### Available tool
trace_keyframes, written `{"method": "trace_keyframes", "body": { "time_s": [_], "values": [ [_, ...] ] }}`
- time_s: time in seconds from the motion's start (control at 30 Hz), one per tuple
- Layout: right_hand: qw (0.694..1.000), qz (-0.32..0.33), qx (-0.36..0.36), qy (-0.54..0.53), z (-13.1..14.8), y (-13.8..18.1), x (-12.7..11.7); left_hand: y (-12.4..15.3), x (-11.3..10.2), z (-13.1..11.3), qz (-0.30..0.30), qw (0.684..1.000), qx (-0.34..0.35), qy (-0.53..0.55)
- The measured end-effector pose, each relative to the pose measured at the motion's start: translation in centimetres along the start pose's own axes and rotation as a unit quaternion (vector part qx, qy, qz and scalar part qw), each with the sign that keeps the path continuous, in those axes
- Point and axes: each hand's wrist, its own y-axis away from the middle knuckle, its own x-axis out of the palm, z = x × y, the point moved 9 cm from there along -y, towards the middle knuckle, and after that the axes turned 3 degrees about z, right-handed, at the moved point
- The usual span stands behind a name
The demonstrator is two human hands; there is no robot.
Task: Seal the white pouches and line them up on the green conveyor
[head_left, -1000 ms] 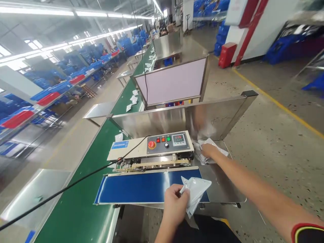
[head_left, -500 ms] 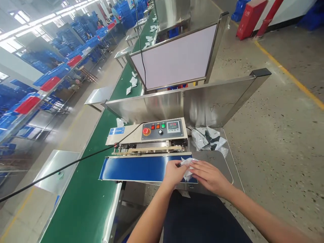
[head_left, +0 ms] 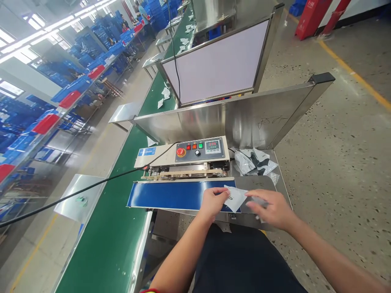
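A small white plastic pouch (head_left: 235, 198) lies flat at the right end of the blue conveyor belt (head_left: 171, 194) of a sealing machine (head_left: 186, 156). My left hand (head_left: 212, 202) pinches the pouch's left edge. My right hand (head_left: 271, 209) rests with its fingers stretched flat over the pouch's right part. A heap of similar pouches (head_left: 255, 162) sits on the steel tray (head_left: 276, 187) just behind my hands, to the right of the machine's control panel (head_left: 200, 148).
A steel back panel (head_left: 244, 118) stands behind the machine. A long green conveyor (head_left: 106, 228) runs along the left with loose pouches further up. A black cable (head_left: 91, 185) crosses it. Blue and red crates fill shelves at left.
My right hand left the pouch heap and came down onto the pouch that my left hand holds. Both hands then spread the pouch flat on the belt's right end.
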Motion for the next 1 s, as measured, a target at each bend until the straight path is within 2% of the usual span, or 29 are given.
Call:
{"method": "trace_keyframes", "body": {
  "time_s": [0.07, 0.17, 0.27, 0.33, 0.4, 0.5, 0.6, 0.8, 1.0],
  "values": [
    [0.996, 0.062, -0.042, 0.056, 1.2, 0.2, 1.9, -0.1, 0.1, -0.1, 0.011, 1.0, 0.01, -0.003],
    [0.996, 0.056, -0.047, 0.054, 1.6, 0.3, 3.2, -0.3, 0.9, 0.2, 0.043, 0.999, 0.012, 0.024],
    [0.998, -0.019, 0.052, -0.032, -0.6, 0.1, 2.8, -0.5, 1.8, 0.0, 0.073, 0.992, 0.079, 0.06],
    [0.984, -0.058, 0.135, -0.1, -2.8, 0.3, 2.5, -0.6, 2.5, -0.1, 0.089, 0.984, 0.137, 0.064],
    [0.962, -0.076, 0.206, -0.164, -5.0, 0.5, 2.4, -1.4, 3.2, 0.8, 0.085, 0.982, 0.155, 0.061],
    [0.925, -0.077, 0.308, -0.207, -8.2, 0.9, 2.3, -3.5, 3.3, 3.1, 0.029, 0.99, 0.119, 0.065],
    [0.912, -0.05, 0.359, -0.195, -10.3, 0.4, 2.0, -5.7, 3.2, 5.3, -0.014, 0.995, 0.05, 0.082],
    [0.903, -0.027, 0.399, -0.158, -12.2, -2.4, 1.7, -7.6, 2.8, 6.4, 0.001, 0.994, -0.007, 0.106],
    [0.913, 0.002, 0.385, -0.137, -11.8, -5.5, 4.3, -7.8, 0.9, 5.6, -0.014, 0.989, 0.001, 0.148]
  ]
}}
